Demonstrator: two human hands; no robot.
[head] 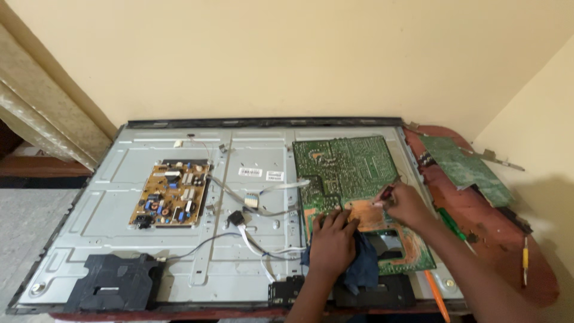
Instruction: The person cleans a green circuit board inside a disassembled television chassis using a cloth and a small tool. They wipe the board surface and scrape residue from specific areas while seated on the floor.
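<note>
A large green circuit board (353, 167) lies solder side up on the grey metal back of a flat television (119, 197). My left hand (332, 240) presses flat on the board's near part, on top of a dark blue cloth (365, 266). My right hand (406, 204) pinches a small thin tool (387, 192) with its tip on the board's orange copper area.
A yellow-brown power board (171, 193) is mounted at the left, with grey and white cables (251, 230) across the middle. A black speaker box (116, 281) sits near left. Another green board (469, 170) and screwdrivers (525, 258) lie on the red table (508, 239) at right.
</note>
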